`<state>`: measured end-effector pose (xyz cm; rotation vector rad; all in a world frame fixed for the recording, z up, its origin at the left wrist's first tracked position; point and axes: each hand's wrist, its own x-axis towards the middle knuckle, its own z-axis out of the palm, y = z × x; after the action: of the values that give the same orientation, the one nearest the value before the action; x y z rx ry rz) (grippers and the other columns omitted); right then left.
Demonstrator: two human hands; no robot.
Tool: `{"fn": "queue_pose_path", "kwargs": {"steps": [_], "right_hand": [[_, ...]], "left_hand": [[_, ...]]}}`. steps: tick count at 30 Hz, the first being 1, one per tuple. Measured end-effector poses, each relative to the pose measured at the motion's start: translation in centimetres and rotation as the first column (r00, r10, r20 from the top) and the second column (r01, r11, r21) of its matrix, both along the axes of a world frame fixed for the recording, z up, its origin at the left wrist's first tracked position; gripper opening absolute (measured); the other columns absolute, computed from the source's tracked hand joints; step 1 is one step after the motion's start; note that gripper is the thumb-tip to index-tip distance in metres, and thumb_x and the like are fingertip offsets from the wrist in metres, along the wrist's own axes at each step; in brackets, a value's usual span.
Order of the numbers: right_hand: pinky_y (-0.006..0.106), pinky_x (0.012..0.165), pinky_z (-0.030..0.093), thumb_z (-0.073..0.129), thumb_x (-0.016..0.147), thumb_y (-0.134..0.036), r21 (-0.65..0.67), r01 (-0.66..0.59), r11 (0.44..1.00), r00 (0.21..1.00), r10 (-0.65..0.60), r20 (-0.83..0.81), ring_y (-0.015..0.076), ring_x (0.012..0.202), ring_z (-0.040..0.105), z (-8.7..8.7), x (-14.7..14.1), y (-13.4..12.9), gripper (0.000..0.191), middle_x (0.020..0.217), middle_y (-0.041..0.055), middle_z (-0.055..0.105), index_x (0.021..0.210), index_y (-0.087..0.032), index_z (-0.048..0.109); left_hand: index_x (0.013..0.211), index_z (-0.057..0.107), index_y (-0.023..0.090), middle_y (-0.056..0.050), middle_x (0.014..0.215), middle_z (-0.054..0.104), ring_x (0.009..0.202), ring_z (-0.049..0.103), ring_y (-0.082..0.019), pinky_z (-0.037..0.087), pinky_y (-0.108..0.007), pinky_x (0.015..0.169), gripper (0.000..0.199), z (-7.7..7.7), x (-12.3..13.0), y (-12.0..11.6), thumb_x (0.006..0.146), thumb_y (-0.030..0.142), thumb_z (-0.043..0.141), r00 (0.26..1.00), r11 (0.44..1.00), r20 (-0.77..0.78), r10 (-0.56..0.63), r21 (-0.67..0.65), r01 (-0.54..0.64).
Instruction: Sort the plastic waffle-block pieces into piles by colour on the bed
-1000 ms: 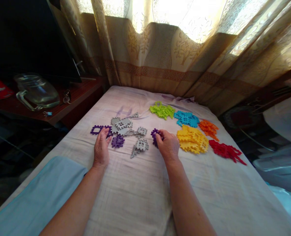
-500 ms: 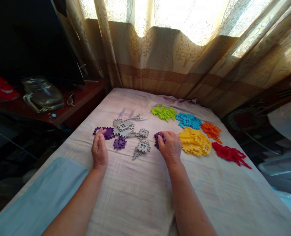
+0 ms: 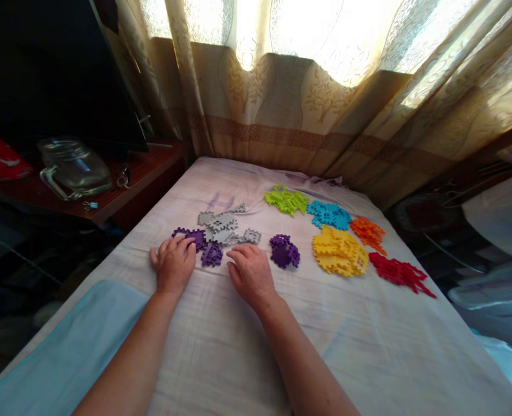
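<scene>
My left hand (image 3: 172, 266) lies with fingers apart, its fingertips at the near edge of a flat purple piece (image 3: 197, 238). Just right of it is a smaller purple piece (image 3: 212, 254). Grey toothed pieces (image 3: 221, 224) lie in a loose group behind these. My right hand (image 3: 250, 271) is low over the sheet, fingers bent and somewhat apart, near a grey square piece (image 3: 251, 236); its palm side is hidden, and whatever might be under it cannot be seen. Beyond it to the right sits a small purple pile (image 3: 284, 252).
Green (image 3: 287, 201), blue (image 3: 329, 214), orange (image 3: 368, 233), yellow (image 3: 339, 252) and red (image 3: 400, 274) piles lie on the right of the bed sheet (image 3: 368, 346). A blue cloth (image 3: 74, 346) is at the left. A glass jug (image 3: 76, 170) stands on a side table.
My right hand has left the purple pile and moved left, over where a grey piece lay. My left hand has turned palm down and spread its fingers.
</scene>
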<state>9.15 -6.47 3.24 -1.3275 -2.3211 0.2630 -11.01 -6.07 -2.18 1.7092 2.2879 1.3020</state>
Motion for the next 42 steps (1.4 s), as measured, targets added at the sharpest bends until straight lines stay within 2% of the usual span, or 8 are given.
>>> {"fn": "queue_pose_path", "kwargs": {"steps": [3, 9, 13, 21, 27, 32, 36, 42], "right_hand": [[0.039, 0.098, 0.040, 0.057, 0.090, -0.027, 0.004, -0.036, 0.999, 0.999, 0.035, 0.035, 0.0231, 0.114, 0.054, -0.4, -1.3, -0.5, 0.024, 0.117, 0.0069, 0.068, 0.111, -0.025, 0.069], [0.046, 0.102, 0.037, 0.067, 0.083, -0.037, -0.041, 0.031, 0.999, 0.995, -0.027, 0.101, 0.0304, 0.127, 0.044, -1.2, -2.9, -0.8, 0.031, 0.129, 0.0113, 0.061, 0.110, -0.022, 0.067], [0.045, 0.102, 0.037, 0.068, 0.084, -0.035, -0.066, 0.037, 0.997, 0.996, -0.032, 0.080, 0.0289, 0.125, 0.045, -1.3, -3.2, -0.8, 0.023, 0.126, 0.0102, 0.063, 0.102, -0.022, 0.068], [0.040, 0.102, 0.039, 0.061, 0.090, -0.031, 0.015, 0.000, 1.000, 1.000, 0.000, -0.010, 0.0248, 0.122, 0.050, -1.4, -2.4, -0.6, 0.014, 0.127, 0.0079, 0.064, 0.097, -0.022, 0.069], [0.030, 0.089, 0.047, 0.045, 0.094, -0.030, 0.067, 0.250, 0.966, 0.922, -0.217, -0.320, 0.0190, 0.096, 0.062, 0.0, 2.8, 2.1, 0.027, 0.100, 0.0086, 0.071, 0.093, -0.020, 0.069], [0.029, 0.064, 0.047, 0.045, 0.085, -0.054, -0.179, 0.554, 0.813, 0.682, -0.566, -0.464, 0.0192, 0.064, 0.062, -0.7, 10.0, 4.3, 0.043, 0.068, 0.0036, 0.068, 0.087, -0.019, 0.070], [0.031, 0.062, 0.047, 0.049, 0.076, -0.064, -0.319, 0.583, 0.747, 0.589, -0.659, -0.467, 0.0207, 0.059, 0.063, -2.2, 13.3, 4.9, 0.050, 0.065, 0.0051, 0.069, 0.077, -0.018, 0.070], [0.032, 0.066, 0.049, 0.049, 0.079, -0.056, -0.387, 0.580, 0.716, 0.595, -0.698, -0.399, 0.0206, 0.062, 0.065, -3.1, 13.7, 5.3, 0.046, 0.075, 0.0066, 0.074, 0.086, -0.018, 0.074]], "left_hand": [[0.086, 0.074, 0.028, -0.009, 0.096, 0.073, 0.101, 0.059, -0.031, 0.018, -0.060, 0.112, 0.024, 0.4, 0.0, -0.1, 0.084, 0.037, 0.052, 0.999, 0.999, -0.032, 0.001, 0.034, 0.000], [0.095, 0.073, 0.025, -0.008, 0.076, 0.072, 0.082, 0.063, -0.028, 0.034, -0.052, 0.102, 0.033, 0.6, -0.3, 0.1, 0.088, 0.040, 0.045, 0.998, 0.999, -0.056, -0.028, 0.014, 0.029], [0.097, 0.073, 0.022, -0.011, 0.087, 0.073, 0.084, 0.063, -0.028, 0.043, -0.042, 0.090, 0.035, 0.7, -0.5, 0.3, 0.089, 0.041, 0.044, 0.996, 0.995, -0.030, -0.090, 0.041, 0.091], [0.105, 0.070, 0.021, -0.012, 0.112, 0.071, 0.106, 0.062, -0.029, 0.043, -0.042, 0.099, 0.035, 0.4, -0.6, 0.6, 0.087, 0.040, 0.046, 0.984, 0.981, -0.036, -0.172, 0.087, 0.174], [0.103, 0.070, 0.020, -0.011, 0.111, 0.072, 0.105, 0.064, -0.028, 0.045, -0.043, 0.099, 0.036, 0.3, -0.7, 0.7, 0.086, 0.039, 0.046, 0.987, 0.985, -0.033, -0.155, 0.068, 0.157], [0.105, 0.070, 0.018, -0.011, 0.111, 0.072, 0.105, 0.065, -0.027, 0.047, -0.043, 0.099, 0.037, 0.4, -0.8, 0.6, 0.086, 0.037, 0.044, 0.988, 0.988, -0.053, -0.147, 0.038, 0.149], [0.104, 0.070, 0.019, -0.010, 0.112, 0.072, 0.107, 0.064, -0.027, 0.048, -0.043, 0.099, 0.036, 0.2, -0.9, 0.7, 0.086, 0.037, 0.045, 0.987, 0.988, -0.062, -0.147, 0.030, 0.149], [0.104, 0.069, 0.021, -0.009, 0.113, 0.071, 0.107, 0.064, -0.025, 0.048, -0.042, 0.100, 0.033, 0.2, -0.9, 0.7, 0.086, 0.037, 0.047, 0.987, 0.988, -0.060, -0.146, 0.032, 0.148]]}}
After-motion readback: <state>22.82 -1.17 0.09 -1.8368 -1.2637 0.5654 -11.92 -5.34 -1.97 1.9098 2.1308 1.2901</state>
